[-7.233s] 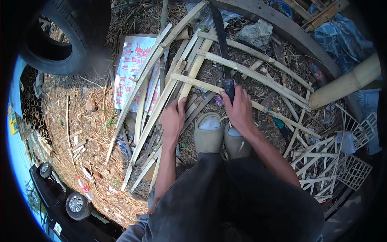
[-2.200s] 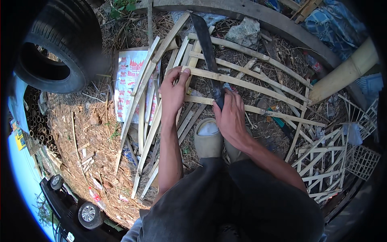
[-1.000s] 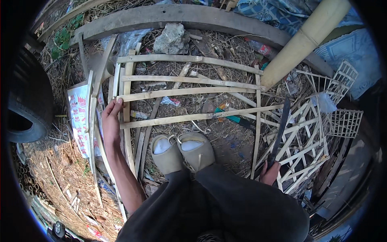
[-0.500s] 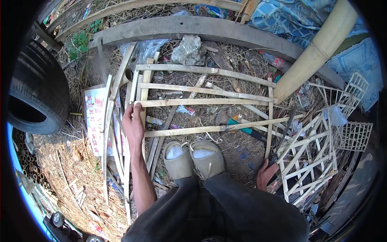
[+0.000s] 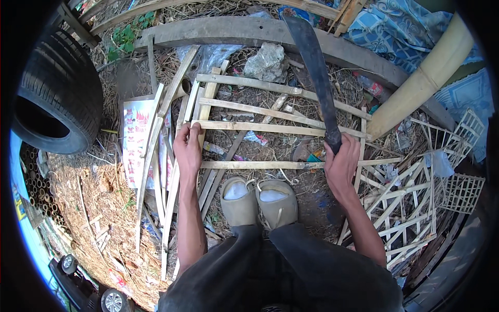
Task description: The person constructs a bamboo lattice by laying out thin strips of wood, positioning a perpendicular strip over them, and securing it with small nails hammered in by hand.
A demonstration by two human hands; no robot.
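Note:
My right hand (image 5: pixel 343 164) is wrapped round the handle of a machete (image 5: pixel 316 70), whose dark, broad blade points away from me over the slats. At the left, my left hand (image 5: pixel 187 148) is closed on the end of a bamboo slat (image 5: pixel 262 126). That slat lies crosswise in a flat frame of several pale split strips, with upright pieces at its left and right sides. The nearest crosswise strip (image 5: pixel 260 165) passes just beyond my shoes (image 5: pixel 240 200). Part of the slat's right end is hidden by the machete and my right hand.
A grey rock (image 5: pixel 265 62) sits beyond the frame, before a curved wooden beam (image 5: pixel 218 35). A thick bamboo pole (image 5: pixel 431 75) slants at the right, near a tangle of woven strips (image 5: pixel 400 208). Loose slats (image 5: pixel 150 140) and a tire (image 5: pixel 57 99) are at the left.
My right hand has swung up from the lower right, bringing the machete over the frame's right part. My left hand remains at the slat's left end. The whole view has shifted slightly.

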